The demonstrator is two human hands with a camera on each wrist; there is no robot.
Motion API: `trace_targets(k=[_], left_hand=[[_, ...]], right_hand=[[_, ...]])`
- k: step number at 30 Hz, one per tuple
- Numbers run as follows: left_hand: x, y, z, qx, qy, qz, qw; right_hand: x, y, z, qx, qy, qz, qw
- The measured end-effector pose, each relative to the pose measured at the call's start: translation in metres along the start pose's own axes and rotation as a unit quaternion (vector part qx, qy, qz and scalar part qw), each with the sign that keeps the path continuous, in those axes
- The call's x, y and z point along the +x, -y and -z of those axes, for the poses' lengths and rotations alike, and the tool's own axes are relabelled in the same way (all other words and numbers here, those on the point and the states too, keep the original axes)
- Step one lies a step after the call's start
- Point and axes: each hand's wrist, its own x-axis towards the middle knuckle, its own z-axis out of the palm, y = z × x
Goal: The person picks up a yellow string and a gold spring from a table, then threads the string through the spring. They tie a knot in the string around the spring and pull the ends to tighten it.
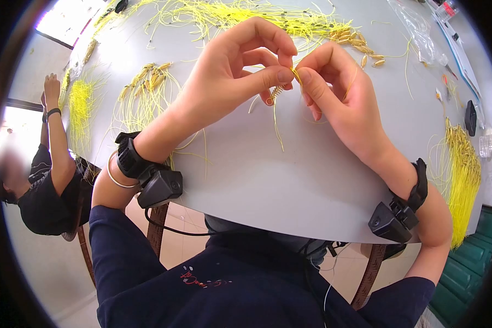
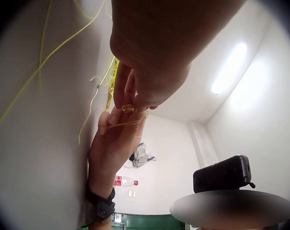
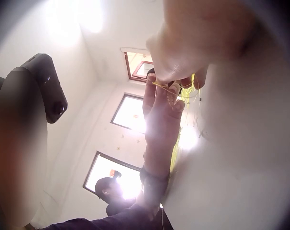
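Note:
Both hands meet above the grey table (image 1: 246,180) in the head view, their fingertips close together. A small gold wire coil (image 1: 276,95) hangs under the fingertips of my left hand (image 1: 224,79), which pinches yellow line beside it. Thumb and forefinger of my right hand (image 1: 336,90) pinch the same yellow line (image 1: 295,72). A thin loop of it runs across the right palm, and a loose end dangles below the coil. In the right wrist view the coil (image 3: 170,98) lies against the left fingers; in the left wrist view its gold end (image 2: 128,109) shows between the hands.
Yellow lines with dark beads (image 1: 229,19) spread along the far side. Gold coils with lines lie at left (image 1: 147,79) and far right of centre (image 1: 355,41). A yellow bundle (image 1: 459,180) hangs over the right edge. Another person (image 1: 49,180) sits at left.

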Motion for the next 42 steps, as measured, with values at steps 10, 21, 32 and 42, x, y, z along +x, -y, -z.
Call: trace_targets(k=[10,21,32,42], left_hand=[[0.0,-0.002,-0.002,0.008,0.007,-0.03,0.999],[0.0,0.001,-0.003,-0.044,0.028,-0.098,0.994],[-0.001,-0.003,0.001,-0.017,0.057,-0.133,0.989],[-0.002,-0.001,0.0,-0.019,0.029,-0.124,0.992]], right_hand=[[-0.002,0.002,-0.002,-0.08,-0.028,0.076,0.994],[-0.002,0.006,0.001,0.038,0.023,0.044,0.998],[-0.002,0.001,-0.001,0.034,0.028,0.08,0.996],[-0.005,0.009,0.0,-0.004,0.035,0.08,0.996]])
